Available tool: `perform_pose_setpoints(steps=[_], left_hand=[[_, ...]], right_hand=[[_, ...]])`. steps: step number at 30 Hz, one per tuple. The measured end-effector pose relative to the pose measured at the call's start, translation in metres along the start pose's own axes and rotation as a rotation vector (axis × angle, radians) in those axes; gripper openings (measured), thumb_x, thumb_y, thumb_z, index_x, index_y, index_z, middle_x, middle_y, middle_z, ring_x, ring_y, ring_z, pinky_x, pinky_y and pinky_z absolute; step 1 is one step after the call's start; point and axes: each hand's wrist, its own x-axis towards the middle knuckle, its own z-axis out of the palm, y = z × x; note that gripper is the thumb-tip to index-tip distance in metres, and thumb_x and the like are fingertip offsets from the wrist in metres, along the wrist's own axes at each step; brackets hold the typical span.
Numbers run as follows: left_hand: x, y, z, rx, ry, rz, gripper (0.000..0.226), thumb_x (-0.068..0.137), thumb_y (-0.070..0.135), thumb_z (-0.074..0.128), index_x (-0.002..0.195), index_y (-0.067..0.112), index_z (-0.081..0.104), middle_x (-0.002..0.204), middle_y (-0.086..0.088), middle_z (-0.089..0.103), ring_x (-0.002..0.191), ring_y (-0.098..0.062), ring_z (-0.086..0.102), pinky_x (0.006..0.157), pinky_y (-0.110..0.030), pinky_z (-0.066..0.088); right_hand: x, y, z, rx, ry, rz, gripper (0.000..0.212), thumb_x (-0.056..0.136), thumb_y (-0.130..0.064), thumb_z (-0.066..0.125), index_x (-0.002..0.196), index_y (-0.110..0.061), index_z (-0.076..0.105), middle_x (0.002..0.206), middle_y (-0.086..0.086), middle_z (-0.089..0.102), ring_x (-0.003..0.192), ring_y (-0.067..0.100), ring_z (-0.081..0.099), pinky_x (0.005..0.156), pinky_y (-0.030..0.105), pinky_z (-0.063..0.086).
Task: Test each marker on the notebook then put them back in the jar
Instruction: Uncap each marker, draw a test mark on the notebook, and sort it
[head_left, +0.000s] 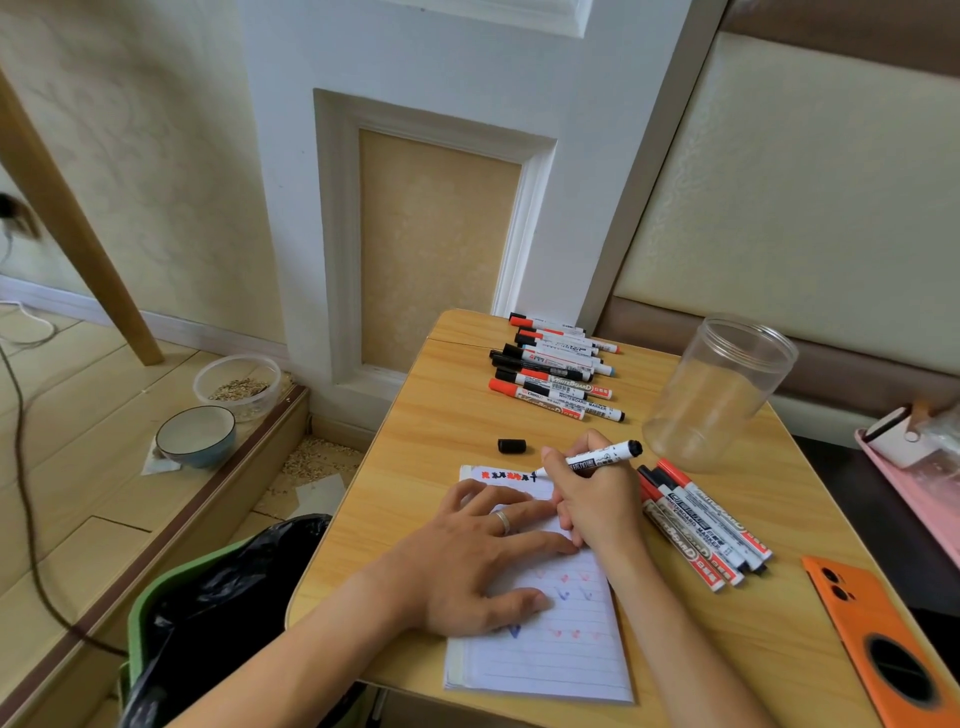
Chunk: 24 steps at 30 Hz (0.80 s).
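Observation:
My right hand (592, 499) grips an uncapped black marker (605, 456), its tip touching the top line of the lined notebook (550, 654), where red and black marks run in a row. My left hand (467, 561) lies flat on the page, fingers spread, holding it down. The marker's black cap (511, 445) lies on the table just beyond the notebook. A clear plastic jar (717, 395) stands upright to the right, with nothing inside. Several capped markers (556, 371) lie in a pile at the table's far end. Another small group of markers (701, 525) lies right of my right hand.
The small wooden table (415, 467) stands against a white wall panel. An orange phone (883, 644) lies at the near right corner. A green bin with a black bag (218, 613) sits left of the table. Two bowls (218, 410) rest on the floor step.

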Motion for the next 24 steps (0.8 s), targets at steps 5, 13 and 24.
perform_pose_setpoints(steps=[5, 13, 24], left_hand=[[-0.0008, 0.0008, -0.0008, -0.007, -0.015, -0.002, 0.056, 0.102, 0.063, 0.036, 0.155, 0.052, 0.022, 0.168, 0.015, 0.018, 0.153, -0.01, 0.006, 0.12, -0.04, -0.005], [-0.0012, -0.0021, 0.0053, -0.025, -0.024, -0.014, 0.056, 0.102, 0.065, 0.035, 0.155, 0.055, 0.02, 0.168, 0.022, 0.004, 0.156, -0.011, -0.004, 0.123, -0.05, -0.006], [-0.0014, -0.0026, 0.0052, -0.026, -0.028, -0.005, 0.057, 0.102, 0.064, 0.034, 0.155, 0.054, 0.018, 0.169, 0.019, 0.007, 0.155, -0.011, -0.004, 0.123, -0.046, -0.008]], right_hand=[[0.0011, -0.0001, 0.0, -0.008, -0.004, 0.014, 0.032, 0.097, -0.024, 0.072, 0.085, -0.008, 0.047, 0.054, 0.013, 0.058, 0.035, 0.022, 0.045, 0.035, 0.023, 0.032], [-0.0004, 0.0013, -0.0025, 0.002, 0.027, 0.024, 0.03, 0.096, -0.021, 0.072, 0.083, -0.01, 0.047, 0.053, 0.016, 0.059, 0.034, 0.023, 0.047, 0.035, 0.023, 0.034], [-0.0005, 0.0009, -0.0011, -0.016, -0.012, 0.015, 0.031, 0.096, -0.023, 0.072, 0.084, -0.008, 0.048, 0.055, 0.013, 0.061, 0.036, 0.023, 0.049, 0.035, 0.023, 0.033]])
